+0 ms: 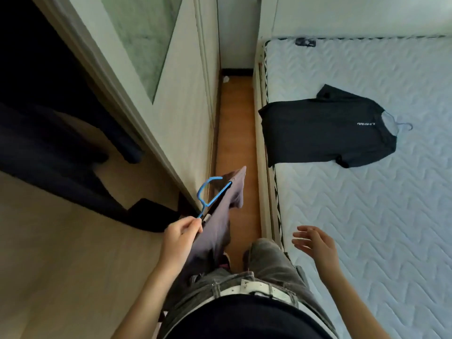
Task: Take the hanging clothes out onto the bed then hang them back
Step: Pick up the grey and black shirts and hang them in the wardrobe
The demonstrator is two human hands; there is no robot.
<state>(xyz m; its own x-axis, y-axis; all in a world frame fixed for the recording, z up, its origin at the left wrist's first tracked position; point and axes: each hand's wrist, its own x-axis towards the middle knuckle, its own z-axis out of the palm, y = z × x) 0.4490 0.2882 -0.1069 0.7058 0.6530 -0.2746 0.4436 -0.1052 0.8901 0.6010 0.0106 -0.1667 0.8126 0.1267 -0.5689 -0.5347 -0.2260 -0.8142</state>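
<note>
Now left hand (182, 234) grips blue hanger (210, 195) with grey garment (220, 216); right hand (314, 242) released, fingers spread.

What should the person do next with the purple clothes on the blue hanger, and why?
Probably swing the left hand rightward and lay the purple garment, on its blue hanger, on the mattress beside the dark T-shirt already lying there. It hangs over the floor; the right hand is free.
</note>
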